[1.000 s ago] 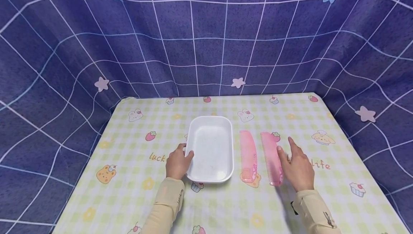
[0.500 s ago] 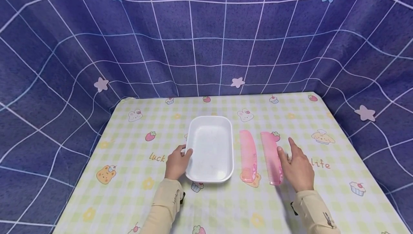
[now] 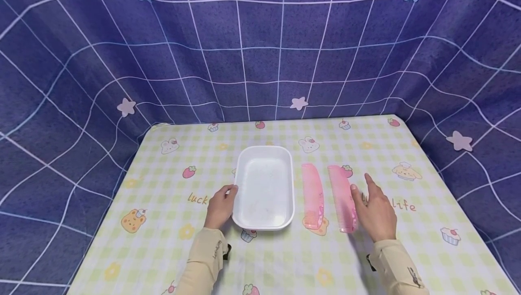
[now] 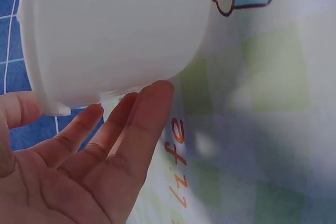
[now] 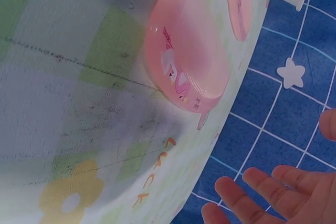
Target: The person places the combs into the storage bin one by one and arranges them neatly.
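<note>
A white rectangular plastic tray (image 3: 264, 191) stands on the checked tablecloth. My left hand (image 3: 220, 206) is at its left side, the thumb tip at the rim in the head view. In the left wrist view, the straight fingers (image 4: 149, 124) reach up to the outer wall of the tray, and the thumb (image 4: 21, 108) sits a little apart from the rim. Two pink combs lie side by side to the right of the tray: a left comb (image 3: 312, 195) and a right comb (image 3: 342, 200). Beside the right comb, my right hand (image 3: 375, 211) hovers with fingers extended, holding nothing.
The green-and-white tablecloth (image 3: 285, 268) carries printed fruit, animals and lettering. Behind and at both sides of the table hangs a blue curtain (image 3: 260, 68) with white grid lines and stars.
My left thumb has drawn back from over the inside of the tray to its rim, and that hand has shifted slightly left. Tray, combs and right hand look unmoved.
</note>
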{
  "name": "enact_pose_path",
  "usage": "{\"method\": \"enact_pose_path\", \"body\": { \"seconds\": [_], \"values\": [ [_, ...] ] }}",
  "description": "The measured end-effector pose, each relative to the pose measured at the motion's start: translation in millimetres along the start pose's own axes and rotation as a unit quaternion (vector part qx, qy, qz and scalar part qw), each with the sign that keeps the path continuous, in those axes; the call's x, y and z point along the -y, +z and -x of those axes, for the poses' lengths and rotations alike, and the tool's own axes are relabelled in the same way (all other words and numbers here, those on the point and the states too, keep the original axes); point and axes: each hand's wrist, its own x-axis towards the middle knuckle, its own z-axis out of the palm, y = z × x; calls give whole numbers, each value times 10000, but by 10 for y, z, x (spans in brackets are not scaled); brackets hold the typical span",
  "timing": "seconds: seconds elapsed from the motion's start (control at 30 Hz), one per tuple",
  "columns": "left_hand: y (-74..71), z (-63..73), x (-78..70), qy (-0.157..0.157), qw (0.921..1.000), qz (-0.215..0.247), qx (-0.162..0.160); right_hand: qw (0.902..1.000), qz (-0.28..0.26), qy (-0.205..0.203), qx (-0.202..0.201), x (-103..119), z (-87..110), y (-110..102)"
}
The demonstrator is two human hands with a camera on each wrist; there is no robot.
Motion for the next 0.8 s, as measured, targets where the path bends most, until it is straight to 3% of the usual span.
{"method": "enact_pose_path", "body": {
  "seconds": [0.8],
  "values": [
    [-12, -14, 76, -412, 9966, 582, 424, 9984, 4, 352, 437, -105, -17, 50]
  ]
}}
